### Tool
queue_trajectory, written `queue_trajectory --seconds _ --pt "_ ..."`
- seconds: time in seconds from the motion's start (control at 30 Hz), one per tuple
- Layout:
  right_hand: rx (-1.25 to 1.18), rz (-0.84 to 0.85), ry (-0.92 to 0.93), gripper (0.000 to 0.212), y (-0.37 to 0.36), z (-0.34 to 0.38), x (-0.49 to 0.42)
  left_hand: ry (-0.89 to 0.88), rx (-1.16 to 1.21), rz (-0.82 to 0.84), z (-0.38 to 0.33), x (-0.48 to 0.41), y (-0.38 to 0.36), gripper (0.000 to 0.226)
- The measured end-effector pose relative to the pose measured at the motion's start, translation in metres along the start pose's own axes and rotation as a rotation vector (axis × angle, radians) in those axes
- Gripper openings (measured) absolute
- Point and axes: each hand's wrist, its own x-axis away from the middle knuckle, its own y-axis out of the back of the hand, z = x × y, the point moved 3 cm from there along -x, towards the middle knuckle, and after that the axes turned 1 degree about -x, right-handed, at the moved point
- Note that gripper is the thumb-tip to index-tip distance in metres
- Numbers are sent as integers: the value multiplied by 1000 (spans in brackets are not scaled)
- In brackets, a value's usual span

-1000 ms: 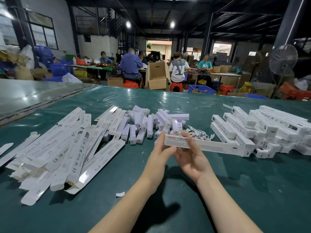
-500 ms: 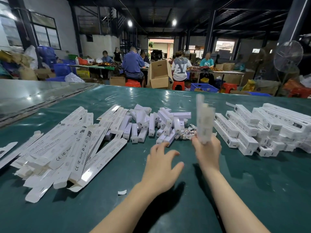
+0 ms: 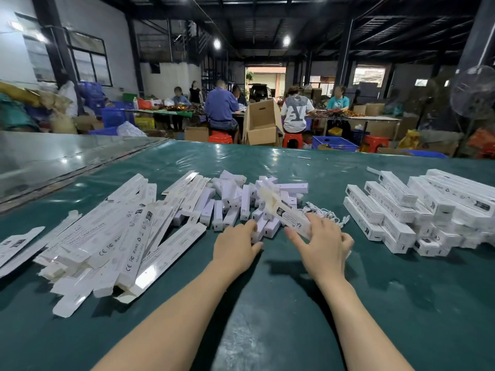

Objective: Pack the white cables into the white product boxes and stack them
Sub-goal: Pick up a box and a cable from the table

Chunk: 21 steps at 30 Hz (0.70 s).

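Looks maybe halfway, lots left
Right hand [image 3: 324, 246] gripping a product box [image 3: 284, 213], cables [image 3: 326, 213] just past it, packed stack [image 3: 396, 210] to its right; left hand [image 3: 235, 249] spread loosely on white pieces [image 3: 230, 204], flat boxes [image 3: 128, 236] further left.

Dim hall under a dark roof, lit by small ceiling lamps [image 3: 217, 44] and by daylight from the left windows [image 3: 88, 62] and a rear doorway [image 3: 265, 76]. The green bench [image 3: 401, 290] is evenly bright. Its glossy cover shows glare patches at the far edge, and soft shadows lie beneath both forearms. The product box [image 3: 284, 210] gripped by the right hand [image 3: 324, 250] is smeared by motion blur. Wide-angle distortion bows the pillars [image 3: 61, 49] at the frame edges; the background is soft.
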Motion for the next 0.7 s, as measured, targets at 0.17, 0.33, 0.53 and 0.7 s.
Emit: queue_trajectory --seconds 0.17,0.33,0.53,0.7 --pt "47 51 54 53 -6 2 1 42 13 -66 -4 0 -3 31" --pt "58 34 28 40 -5 -3 1 238 340 -233 -2 5 -3 9" --pt "90 14 17 36 -6 -3 0 578 1173 -596 58 27 25 19" --pt "44 45 30 44 0 0 1 348 1519 -508 67 20 47 23"
